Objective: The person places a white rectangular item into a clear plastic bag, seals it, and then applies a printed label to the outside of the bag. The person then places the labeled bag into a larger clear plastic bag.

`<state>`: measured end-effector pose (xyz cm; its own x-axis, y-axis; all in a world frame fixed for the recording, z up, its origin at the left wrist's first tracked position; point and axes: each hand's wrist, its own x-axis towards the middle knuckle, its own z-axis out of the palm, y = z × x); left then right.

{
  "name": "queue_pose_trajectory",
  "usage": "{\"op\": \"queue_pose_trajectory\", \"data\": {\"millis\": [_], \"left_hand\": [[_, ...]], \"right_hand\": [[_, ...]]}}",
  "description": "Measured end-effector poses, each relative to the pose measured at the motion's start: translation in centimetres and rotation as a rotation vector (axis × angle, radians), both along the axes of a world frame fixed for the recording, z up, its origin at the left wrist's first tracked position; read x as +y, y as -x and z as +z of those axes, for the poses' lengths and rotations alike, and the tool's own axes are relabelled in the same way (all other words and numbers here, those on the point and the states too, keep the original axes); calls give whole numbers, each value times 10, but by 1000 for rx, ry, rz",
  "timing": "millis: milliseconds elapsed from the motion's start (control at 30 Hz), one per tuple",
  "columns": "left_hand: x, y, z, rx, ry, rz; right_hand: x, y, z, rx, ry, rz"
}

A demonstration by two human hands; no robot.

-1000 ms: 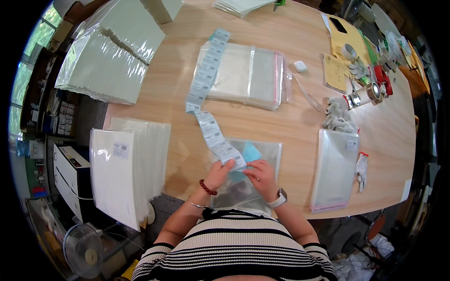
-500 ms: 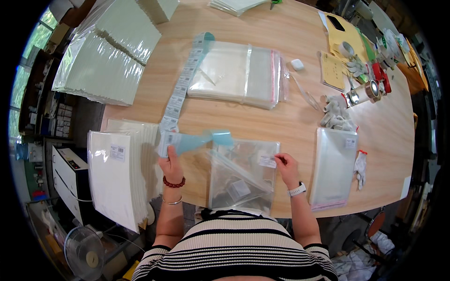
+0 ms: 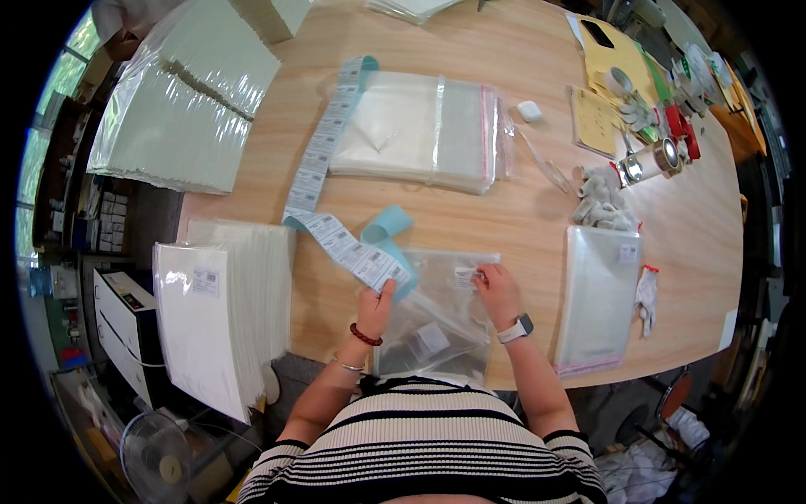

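My left hand (image 3: 375, 309) pinches the end of a long strip of labels (image 3: 340, 244), white and printed on a pale blue backing. The strip runs away from it to the far side, with a loose blue curl beside it. In front of me lie clear plastic bags (image 3: 445, 353), one folded askew on top with a white label in it or on it. On the bag's upper right part sits a small white label (image 3: 466, 276). My right hand (image 3: 499, 296) has its fingertips closed at that label's right edge.
Beyond the strip lies a stack of clear bags (image 3: 395, 126). At right are a labelled bag stack (image 3: 600, 294), work gloves (image 3: 603, 202) and a metal cup (image 3: 651, 164). White wrapped stacks (image 3: 210, 319) stand at left, with larger ones (image 3: 180, 101) behind.
My left hand has moved right and nearer to me, bringing the strip's end over the bags and turning its printed side up. My right hand has shifted slightly left with the label.
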<state>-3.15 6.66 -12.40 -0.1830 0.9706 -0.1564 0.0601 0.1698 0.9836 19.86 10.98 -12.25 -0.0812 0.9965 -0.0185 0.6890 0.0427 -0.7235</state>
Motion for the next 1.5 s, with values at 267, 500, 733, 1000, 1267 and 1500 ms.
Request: {"op": "queue_pose_trajectory", "data": {"millis": [267, 500, 733, 1000, 1267, 1500], "left_hand": [[-6, 3, -9, -16, 52, -85], [2, 11, 8, -113, -32, -11], [14, 27, 41, -46, -126, -10], [6, 2, 45, -344, 128, -277], [0, -4, 36, -451, 244, -230], [4, 13, 3, -452, 280, 49]], "right_hand": [[31, -23, 0, 28, -29, -11], [32, -20, 28, -94, -348, 195], [-21, 6, 43, 131, -210, 487], [-35, 47, 41, 556, 219, 346], [-2, 54, 62, 368, 30, 340], [-34, 55, 55, 146, -474, 410]]}}
